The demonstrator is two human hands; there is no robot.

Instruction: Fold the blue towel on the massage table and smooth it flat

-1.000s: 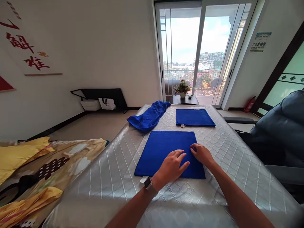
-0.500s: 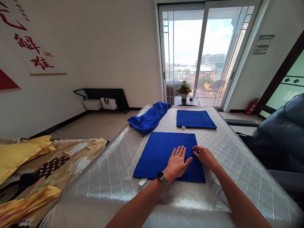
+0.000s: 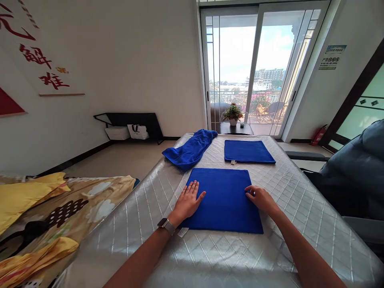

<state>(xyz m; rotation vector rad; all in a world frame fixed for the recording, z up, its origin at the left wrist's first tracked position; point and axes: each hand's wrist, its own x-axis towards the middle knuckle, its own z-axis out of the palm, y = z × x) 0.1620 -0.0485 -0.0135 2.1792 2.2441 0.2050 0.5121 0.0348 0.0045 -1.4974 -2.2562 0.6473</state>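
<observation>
A flat blue cushion cover (image 3: 223, 204) lies squared out on the mattress, with a white tag (image 3: 183, 232) poking from its near left corner. My left hand (image 3: 187, 202), wearing a watch on the wrist, rests palm down on the cover's left side, fingers stretched out. At the right edge, my right hand (image 3: 259, 198) has its fingers curled and pinched on the cloth; the fingertips are partly hidden. Farther back lies a second flat blue cover (image 3: 249, 151), also tagged. A crumpled blue cloth (image 3: 192, 150) sits at the far left of the mattress.
The silver quilted mattress (image 3: 144, 224) fills the middle. A patterned bed with yellow bedding (image 3: 24, 192) is at the left, a dark padded chair (image 3: 357, 168) at the right. Beyond stand a small table with a potted plant (image 3: 233, 114) and a sliding glass door.
My left hand has slid leftward across the cover, from its middle to its left side. My right hand stays at the right edge, its pose almost the same.
</observation>
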